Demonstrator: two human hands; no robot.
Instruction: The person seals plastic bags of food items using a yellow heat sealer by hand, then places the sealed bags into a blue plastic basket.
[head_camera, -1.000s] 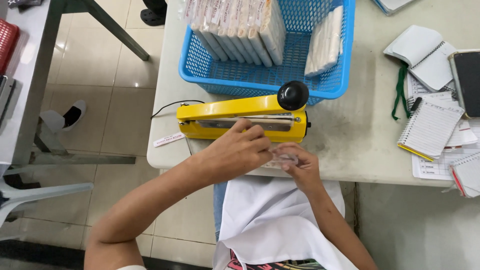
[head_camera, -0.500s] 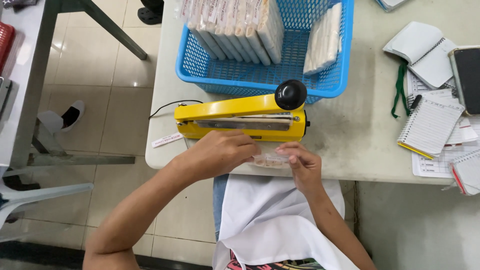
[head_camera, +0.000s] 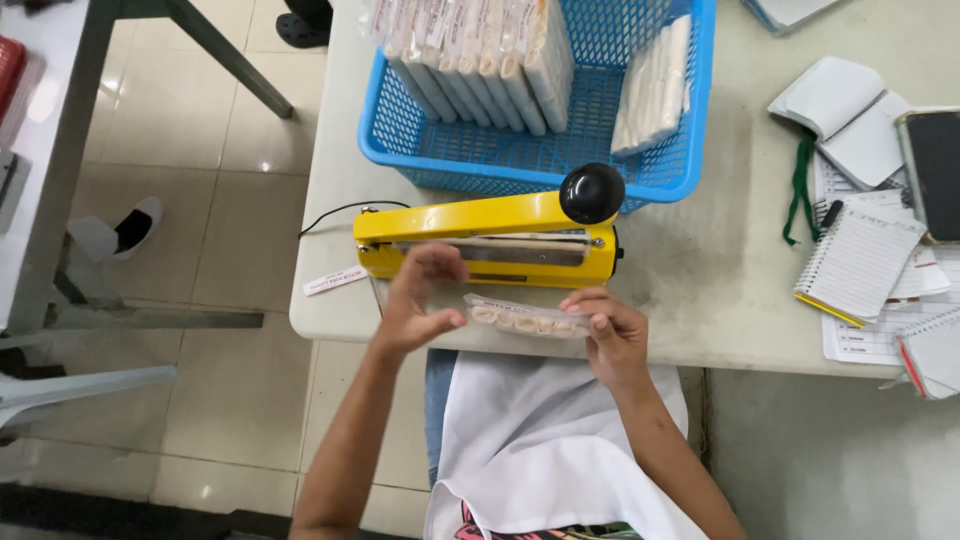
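— At table edge, what's held?
— Clear flat pouch (head_camera: 525, 317) with a row of small pale pieces, in front of the yellow heat sealer (head_camera: 490, 238). Left hand (head_camera: 418, 305) pinches its left end, right hand (head_camera: 610, 330) grips the right; hands apart.
— Tips?
— Keep film taut, level, open edge straight, fingers off the bar.
— Textures?
— Crinkly glossy plastic, painted metal body, round black knob (head_camera: 592, 192), mesh blue basket (head_camera: 600, 160).
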